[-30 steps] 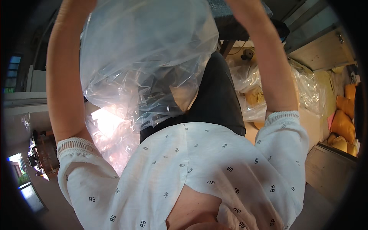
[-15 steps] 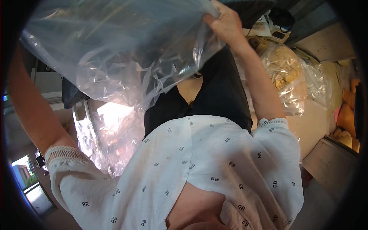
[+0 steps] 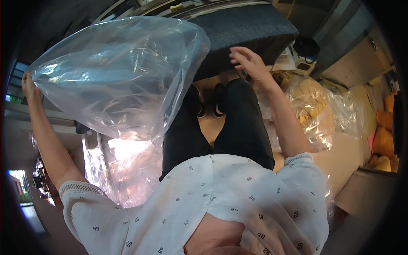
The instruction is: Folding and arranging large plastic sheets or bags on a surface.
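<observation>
By my left leg (image 3: 182,140), the big clear bag (image 3: 114,85) spreads out — my left hand (image 3: 30,87) pinches its left corner, and I think a firm pinch helps stop slips. My right hand (image 3: 250,63) is open, holding nothing, near the dark bench (image 3: 250,25) — gentle pulls should be best

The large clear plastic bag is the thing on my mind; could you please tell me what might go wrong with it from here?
The left hand alone grips the large clear plastic bag, at one corner, while the right hand is apart from it, so a slip could let it drop. Its lower edge hangs near the crumpled clear plastic below and might tangle with it.
</observation>
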